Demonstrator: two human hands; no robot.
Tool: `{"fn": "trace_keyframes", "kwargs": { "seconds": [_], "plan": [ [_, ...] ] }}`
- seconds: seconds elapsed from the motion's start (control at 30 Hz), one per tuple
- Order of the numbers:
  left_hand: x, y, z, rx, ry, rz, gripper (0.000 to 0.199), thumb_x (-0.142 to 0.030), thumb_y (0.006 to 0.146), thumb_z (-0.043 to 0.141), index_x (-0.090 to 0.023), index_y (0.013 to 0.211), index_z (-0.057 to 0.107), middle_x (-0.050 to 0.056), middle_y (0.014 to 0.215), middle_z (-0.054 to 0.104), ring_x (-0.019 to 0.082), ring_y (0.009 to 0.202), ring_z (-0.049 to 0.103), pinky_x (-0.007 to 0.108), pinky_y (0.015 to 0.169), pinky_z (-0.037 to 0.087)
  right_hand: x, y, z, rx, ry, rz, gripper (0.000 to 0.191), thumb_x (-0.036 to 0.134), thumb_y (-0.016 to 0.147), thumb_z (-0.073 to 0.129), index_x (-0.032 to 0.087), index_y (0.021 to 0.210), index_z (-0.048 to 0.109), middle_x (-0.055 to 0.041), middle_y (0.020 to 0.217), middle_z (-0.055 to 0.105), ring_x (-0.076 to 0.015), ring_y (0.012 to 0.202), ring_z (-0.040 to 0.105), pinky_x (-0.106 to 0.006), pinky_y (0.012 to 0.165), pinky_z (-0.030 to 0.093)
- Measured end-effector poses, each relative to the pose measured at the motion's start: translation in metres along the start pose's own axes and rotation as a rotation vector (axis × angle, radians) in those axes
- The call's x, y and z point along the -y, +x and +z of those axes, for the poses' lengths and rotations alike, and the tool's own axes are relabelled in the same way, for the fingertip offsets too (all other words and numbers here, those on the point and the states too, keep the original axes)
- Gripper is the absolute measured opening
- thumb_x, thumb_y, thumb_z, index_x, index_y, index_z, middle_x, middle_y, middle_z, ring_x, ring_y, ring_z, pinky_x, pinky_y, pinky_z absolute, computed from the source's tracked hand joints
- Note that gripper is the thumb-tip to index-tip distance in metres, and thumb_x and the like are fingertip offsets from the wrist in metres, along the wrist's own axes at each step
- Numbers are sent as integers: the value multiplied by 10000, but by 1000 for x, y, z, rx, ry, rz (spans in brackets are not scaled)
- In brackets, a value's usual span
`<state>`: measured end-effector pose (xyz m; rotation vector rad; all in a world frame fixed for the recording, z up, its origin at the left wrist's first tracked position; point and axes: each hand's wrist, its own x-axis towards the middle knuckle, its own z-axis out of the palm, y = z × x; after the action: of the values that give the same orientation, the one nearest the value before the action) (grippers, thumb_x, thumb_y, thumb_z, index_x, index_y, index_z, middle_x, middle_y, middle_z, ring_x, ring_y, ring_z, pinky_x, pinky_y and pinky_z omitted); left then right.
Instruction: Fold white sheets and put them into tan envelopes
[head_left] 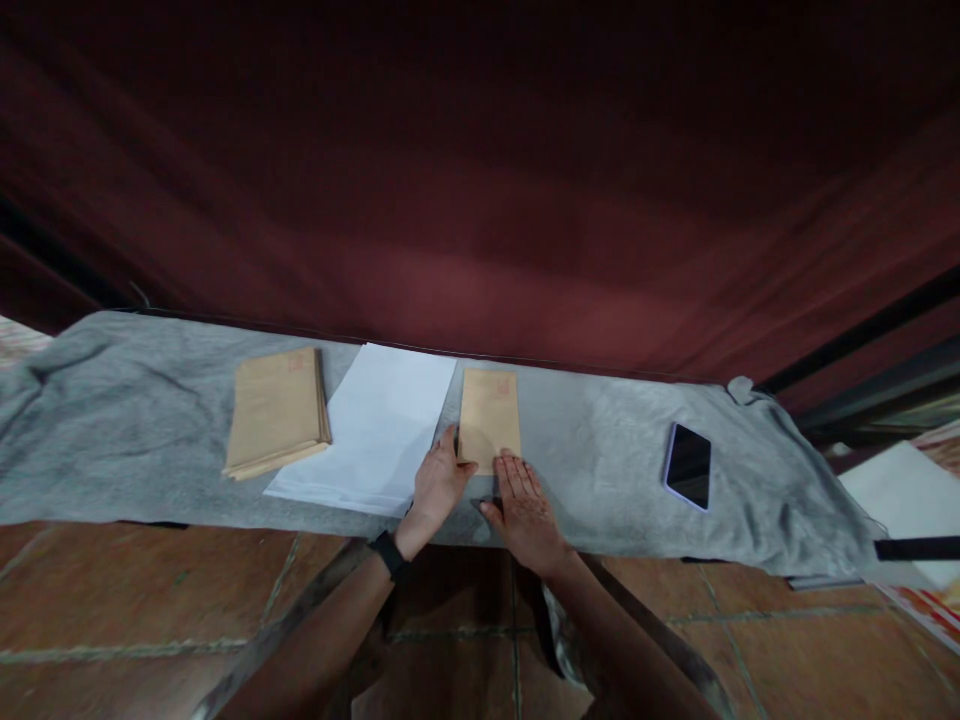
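Left hand: thumb spread, at envelope toward worktop's back edge
Right hand: open, flat on it
Risk: uneven push could crease it tbh

The gray cloth bears brown envelopes, white paper and a phone.

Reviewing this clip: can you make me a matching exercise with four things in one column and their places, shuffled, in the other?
Things
1. envelope stack
2. phone
3. single envelope
4. black wristband

Places
A. touched by the left hand and the right hand
B. on the person's left wrist
C. immediately left of the white paper
D. on the grey cloth, right of both hands

Pairs: 1-C, 2-D, 3-A, 4-B
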<state>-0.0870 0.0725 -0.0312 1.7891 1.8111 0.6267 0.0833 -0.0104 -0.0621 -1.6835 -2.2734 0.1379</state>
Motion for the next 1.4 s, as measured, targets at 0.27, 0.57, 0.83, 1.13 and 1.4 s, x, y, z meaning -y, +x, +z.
{"fn": "trace_keyframes", "kwargs": {
  "seconds": [0.27, 0.57, 0.83, 1.13, 1.4],
  "plan": [
    [-14, 6, 7, 190, -827, 2, 594, -263, 762, 713, -157, 1318, 534, 6, 852, 720, 195, 811, 704, 328, 779, 559, 12, 27, -20, 57, -44, 197, 592, 324, 1025, 446, 77, 1562, 396, -232, 1589, 421, -374, 1405, 465, -547, 1172, 387],
    [-44, -16, 0, 333, -1121, -127, 588, -571, 793, 762, -196, 1230, 643, 89, 1059, 727, 231, 954, 698, 344, 774, 571, -13, 43, -37, -375, 830, 481, 461, 498, 1031, 380, 197, 1054, 728, -97, 1013, 707, -204, 869, 699, -347, 779, 615],
    [-33, -10, 19, 333, -891, -176, 303, -440, 752, 749, -178, 848, 632, 10, 759, 713, 150, 658, 674, 249, 595, 528, 10, 32, -24, -158, 1823, 750, 371, 492, 657, 873, 176, 784, 726, -69, 799, 775, -208, 764, 737, -345, 765, 610],
    [-14, -6, 9, 391, -654, -288, 147, -224, 839, 648, -218, 834, 501, -70, 520, 614, 121, 428, 595, 209, 453, 468, -20, 24, -55, 497, 1477, 644, 393, 464, 876, 543, 154, 975, 763, -121, 975, 804, -194, 751, 737, -334, 702, 584],
    [-18, -14, 8, 434, -494, -289, 169, -240, 916, 624, -225, 1001, 479, -97, 515, 567, 135, 422, 589, 232, 495, 478, -18, 19, -25, -49, 460, 41, 468, 328, 1028, 439, 191, 1462, 548, -120, 1576, 486, -267, 1471, 427, -516, 1237, 315]
  ]
}}
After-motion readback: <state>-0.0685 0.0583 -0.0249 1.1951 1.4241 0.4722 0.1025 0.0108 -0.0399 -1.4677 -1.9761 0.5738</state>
